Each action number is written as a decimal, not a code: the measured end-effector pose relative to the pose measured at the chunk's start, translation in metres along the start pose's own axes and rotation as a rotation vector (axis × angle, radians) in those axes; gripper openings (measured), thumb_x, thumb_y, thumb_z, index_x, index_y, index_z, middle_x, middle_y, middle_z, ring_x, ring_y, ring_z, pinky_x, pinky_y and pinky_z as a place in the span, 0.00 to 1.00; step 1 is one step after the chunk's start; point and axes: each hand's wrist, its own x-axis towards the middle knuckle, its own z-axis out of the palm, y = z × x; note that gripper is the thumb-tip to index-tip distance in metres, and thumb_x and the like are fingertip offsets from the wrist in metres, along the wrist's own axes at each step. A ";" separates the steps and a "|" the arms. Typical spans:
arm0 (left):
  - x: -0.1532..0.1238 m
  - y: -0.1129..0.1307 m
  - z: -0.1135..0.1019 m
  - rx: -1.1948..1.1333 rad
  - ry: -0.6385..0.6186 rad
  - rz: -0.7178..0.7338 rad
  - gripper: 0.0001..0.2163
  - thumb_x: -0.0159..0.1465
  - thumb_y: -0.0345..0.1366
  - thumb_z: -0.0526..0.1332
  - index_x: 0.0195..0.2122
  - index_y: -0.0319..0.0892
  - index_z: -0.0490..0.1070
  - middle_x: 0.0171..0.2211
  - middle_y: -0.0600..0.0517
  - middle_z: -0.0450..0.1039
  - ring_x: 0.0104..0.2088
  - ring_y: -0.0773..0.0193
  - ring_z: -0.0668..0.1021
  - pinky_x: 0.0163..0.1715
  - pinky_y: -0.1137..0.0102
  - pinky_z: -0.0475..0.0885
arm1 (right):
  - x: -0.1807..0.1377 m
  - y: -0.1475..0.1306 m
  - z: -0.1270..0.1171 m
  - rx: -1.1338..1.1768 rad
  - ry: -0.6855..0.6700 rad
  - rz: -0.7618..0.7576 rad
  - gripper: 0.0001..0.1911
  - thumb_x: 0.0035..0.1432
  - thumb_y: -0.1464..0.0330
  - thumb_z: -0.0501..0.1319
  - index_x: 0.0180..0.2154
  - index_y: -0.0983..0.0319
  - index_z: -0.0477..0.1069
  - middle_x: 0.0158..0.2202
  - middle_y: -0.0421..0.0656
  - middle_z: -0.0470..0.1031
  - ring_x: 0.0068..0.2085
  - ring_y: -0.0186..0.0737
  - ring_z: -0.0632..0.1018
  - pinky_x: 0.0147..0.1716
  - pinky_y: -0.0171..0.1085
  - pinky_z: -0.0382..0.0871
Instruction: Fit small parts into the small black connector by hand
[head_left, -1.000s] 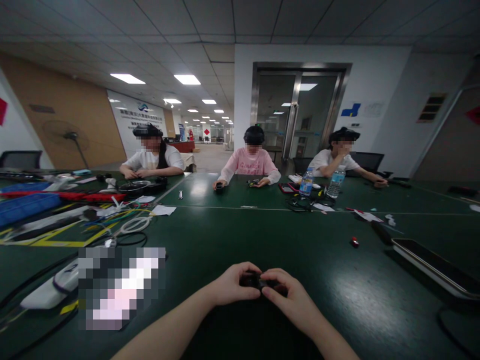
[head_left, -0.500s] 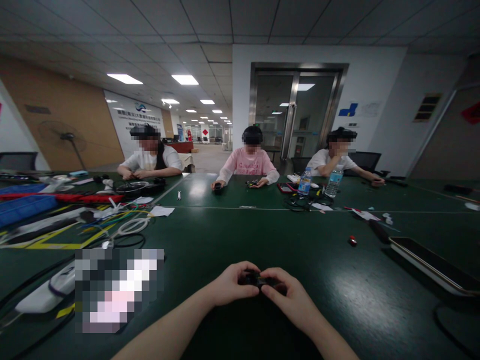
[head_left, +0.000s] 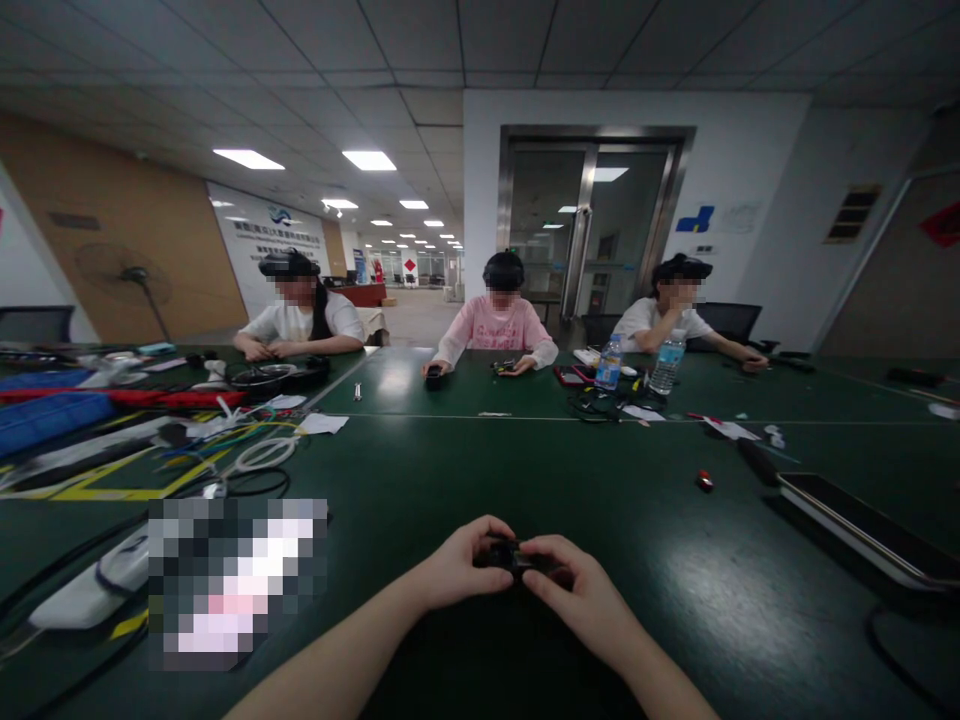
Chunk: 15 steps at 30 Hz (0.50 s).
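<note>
My left hand and my right hand meet low in the middle of the view, just above the dark green table. Both have their fingers curled around a small black object held between them. Most of that object is hidden by my fingers, so its shape is unclear. My forearms come up from the bottom edge.
Three people sit across the table, each handling small parts. Two water bottles stand near the right one. Cables, a white cord coil and a blue tray crowd the left. A small red item and a flat dark device lie right.
My hands have crept slightly up and away from me on the table, still closed on the black object. The view has shifted a little.
</note>
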 end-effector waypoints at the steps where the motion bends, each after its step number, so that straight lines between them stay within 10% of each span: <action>1: 0.000 0.000 0.000 -0.007 -0.002 0.001 0.19 0.53 0.30 0.67 0.45 0.42 0.64 0.38 0.51 0.70 0.37 0.63 0.74 0.37 0.67 0.68 | 0.000 0.000 0.000 -0.001 0.001 0.004 0.12 0.53 0.67 0.61 0.42 0.56 0.73 0.43 0.42 0.74 0.43 0.44 0.75 0.40 0.40 0.70; 15: -0.002 0.003 0.001 -0.029 -0.006 0.021 0.18 0.55 0.28 0.66 0.46 0.41 0.64 0.39 0.51 0.70 0.38 0.62 0.74 0.38 0.66 0.68 | 0.000 -0.004 0.001 -0.033 0.022 0.024 0.13 0.53 0.66 0.61 0.43 0.56 0.72 0.42 0.42 0.75 0.42 0.44 0.75 0.40 0.40 0.70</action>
